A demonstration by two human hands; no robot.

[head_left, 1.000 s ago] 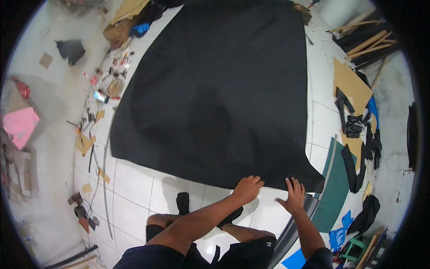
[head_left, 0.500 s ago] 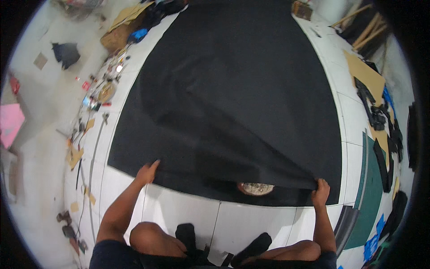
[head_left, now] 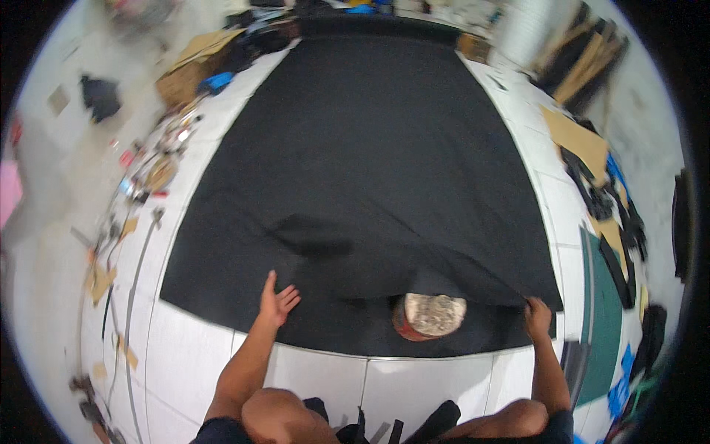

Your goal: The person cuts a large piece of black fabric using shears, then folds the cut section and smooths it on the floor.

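Observation:
A large black sheet (head_left: 370,140) of fabric-like material lies spread over the tiled floor, and a loose upper layer is folded and rumpled near me. My right hand (head_left: 538,320) is closed on the edge of that layer near the front right corner. A taut crease runs from it toward the middle. My left hand (head_left: 278,302) is held palm up with its fingers apart, over the front left part, holding nothing. Between my hands, closer to the right, a reddish round can (head_left: 435,314) with a pale, crusty top stands on the black lower layer, the upper layer's edge just behind it.
A black roll (head_left: 377,28) lies across the sheet's far end. Small tools and scraps line the left floor, with a cardboard box (head_left: 188,78) farther back. On the right are a green cutting mat (head_left: 603,318), tan board pieces (head_left: 577,140) and black offcuts. My knees are at the front edge.
My left hand has let go of the sheet's front edge, opened and moved right. More of the can is uncovered. My right hand keeps its grip, and the view has tilted toward the far end.

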